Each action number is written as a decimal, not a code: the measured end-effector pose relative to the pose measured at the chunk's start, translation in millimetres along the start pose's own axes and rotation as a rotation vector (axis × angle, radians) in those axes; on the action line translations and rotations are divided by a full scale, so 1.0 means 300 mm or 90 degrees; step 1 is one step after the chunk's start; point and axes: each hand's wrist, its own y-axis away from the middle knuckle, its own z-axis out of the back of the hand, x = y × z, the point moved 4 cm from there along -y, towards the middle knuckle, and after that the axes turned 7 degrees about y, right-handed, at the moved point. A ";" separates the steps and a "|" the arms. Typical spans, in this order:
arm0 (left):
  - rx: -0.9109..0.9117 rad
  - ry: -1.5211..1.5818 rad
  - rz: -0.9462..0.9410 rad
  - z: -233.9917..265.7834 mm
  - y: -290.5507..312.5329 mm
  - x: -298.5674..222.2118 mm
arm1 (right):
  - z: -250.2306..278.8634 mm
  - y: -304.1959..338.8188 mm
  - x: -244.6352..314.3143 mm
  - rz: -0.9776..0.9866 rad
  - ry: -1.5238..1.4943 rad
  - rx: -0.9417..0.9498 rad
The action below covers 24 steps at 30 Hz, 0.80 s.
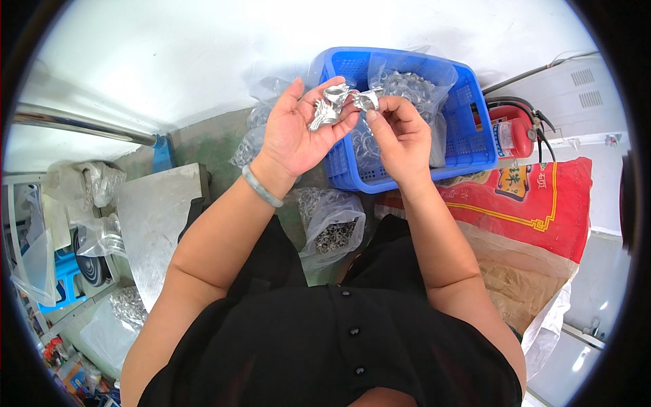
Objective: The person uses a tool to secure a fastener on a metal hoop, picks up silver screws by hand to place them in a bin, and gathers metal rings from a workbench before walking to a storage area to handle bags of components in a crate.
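Note:
My left hand (pixel 302 139) is turned palm up, its fingers partly spread and slightly curled. Several shiny silver-coloured metal rings (pixel 327 117) with ornate shapes lie on its palm and fingers. Between thumb and fingertips, my right hand (pixel 405 139) pinches another silver-coloured ring (pixel 367 101), right beside the left fingertips. Both hands are raised over the near left side of a blue plastic basket (pixel 413 180). Inside the basket, a clear plastic bag (pixel 413 85) holds many similar metal pieces. Below my hands, an open clear bag (pixel 333 234) of small metal rings stands on the floor between my legs.
More clear bags (pixel 252 139) of metal pieces lean left of the basket. A grey metal-topped platform (pixel 159 230) stands on the left near a steel pole (pixel 88 123). On the right are a red fire extinguisher (pixel 512 136) and a red-and-brown sack (pixel 542 203).

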 end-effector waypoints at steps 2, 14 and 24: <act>0.034 0.018 0.011 -0.007 0.002 0.003 | 0.009 0.001 -0.006 -0.011 -0.010 -0.009; 0.051 -0.009 0.004 -0.014 -0.003 0.004 | 0.015 -0.003 -0.009 -0.025 -0.034 0.002; 0.054 -0.018 -0.003 -0.023 -0.010 0.011 | 0.022 -0.013 -0.019 -0.015 -0.025 0.000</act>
